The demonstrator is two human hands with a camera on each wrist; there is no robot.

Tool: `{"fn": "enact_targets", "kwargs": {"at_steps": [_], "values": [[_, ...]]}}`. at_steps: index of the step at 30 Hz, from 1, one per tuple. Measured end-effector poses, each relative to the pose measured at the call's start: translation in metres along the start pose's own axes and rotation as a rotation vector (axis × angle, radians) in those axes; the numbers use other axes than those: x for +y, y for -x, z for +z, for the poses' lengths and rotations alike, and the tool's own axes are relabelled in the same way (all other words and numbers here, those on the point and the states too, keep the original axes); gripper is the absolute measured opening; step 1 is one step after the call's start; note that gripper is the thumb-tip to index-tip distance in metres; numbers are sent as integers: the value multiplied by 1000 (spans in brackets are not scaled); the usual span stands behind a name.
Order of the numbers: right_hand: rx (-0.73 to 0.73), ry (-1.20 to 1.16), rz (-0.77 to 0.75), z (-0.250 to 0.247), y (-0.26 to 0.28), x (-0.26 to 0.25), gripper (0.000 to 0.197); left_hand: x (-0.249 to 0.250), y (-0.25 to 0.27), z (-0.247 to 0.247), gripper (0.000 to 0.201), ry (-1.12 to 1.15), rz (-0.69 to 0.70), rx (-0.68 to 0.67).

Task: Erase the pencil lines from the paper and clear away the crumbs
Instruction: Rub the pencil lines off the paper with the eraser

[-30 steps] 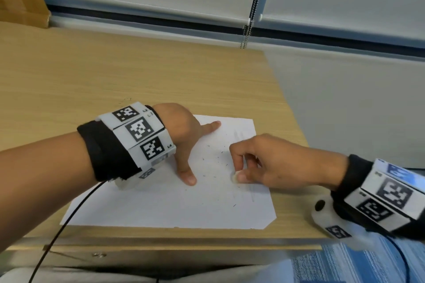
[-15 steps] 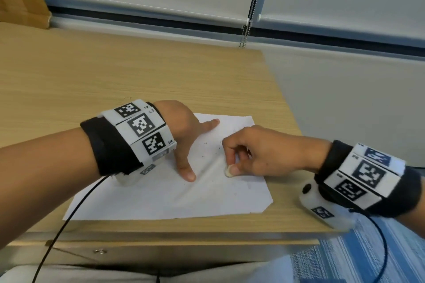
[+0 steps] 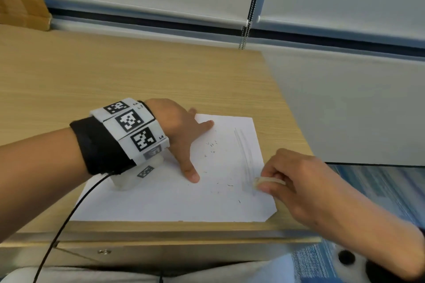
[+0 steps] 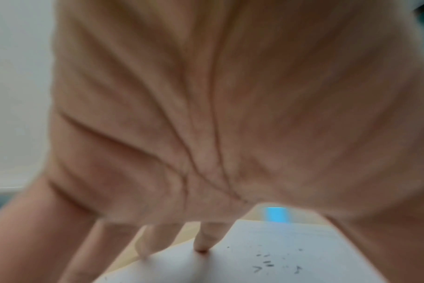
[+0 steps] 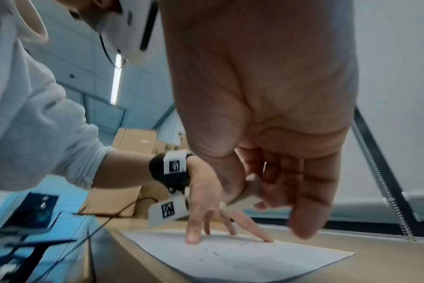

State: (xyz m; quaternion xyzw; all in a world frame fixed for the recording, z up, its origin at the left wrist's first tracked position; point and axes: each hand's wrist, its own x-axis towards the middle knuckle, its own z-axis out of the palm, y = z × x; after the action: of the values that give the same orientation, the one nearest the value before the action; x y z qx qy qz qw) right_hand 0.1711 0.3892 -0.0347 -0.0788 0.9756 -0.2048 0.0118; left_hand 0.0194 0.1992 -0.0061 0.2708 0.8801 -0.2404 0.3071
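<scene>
The wooden desk [image 3: 138,80] carries a white sheet of paper [image 3: 161,202] near its front edge. The left hand [image 3: 179,131] rests on the paper with its fingers [image 3: 190,172] spread and straight, the tips pressing the sheet flat. The right hand [image 3: 305,181] hovers at the sheet's right edge, its thumb and fingers [image 3: 266,188] curled and pinching a small pale eraser [image 3: 264,180], whose tip meets the paper. Faint grey pencil lines [image 3: 243,151] run from just beyond the eraser away toward the paper's far edge. Dark crumbs [image 3: 212,145] lie scattered between the left fingers and the eraser.
</scene>
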Motion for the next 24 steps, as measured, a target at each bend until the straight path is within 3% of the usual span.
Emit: {"fn": "enact_targets", "kwargs": {"at_steps": [8, 14, 16, 18, 21, 24], "values": [[388, -43, -120, 64, 36, 7, 10, -9, 2, 13, 126, -7, 61, 55], [499, -186, -99, 76, 39, 12, 30, -15, 13, 30, 113, -73, 155, 138], [520, -196, -98, 79, 39, 13, 28, -5, 24, 37, 107, -110, 259, 219], [546, -202, -104, 82, 40, 13, 26, 14, 36, 49, 104, -174, 451, 283], [569, -197, -113, 84, 39, 14, 25, 42, 49, 71, 103, -201, 711, 277], [582, -205, -109, 85, 39, 14, 25, 43, 46, 83, 101, -158, 686, 287]]}}
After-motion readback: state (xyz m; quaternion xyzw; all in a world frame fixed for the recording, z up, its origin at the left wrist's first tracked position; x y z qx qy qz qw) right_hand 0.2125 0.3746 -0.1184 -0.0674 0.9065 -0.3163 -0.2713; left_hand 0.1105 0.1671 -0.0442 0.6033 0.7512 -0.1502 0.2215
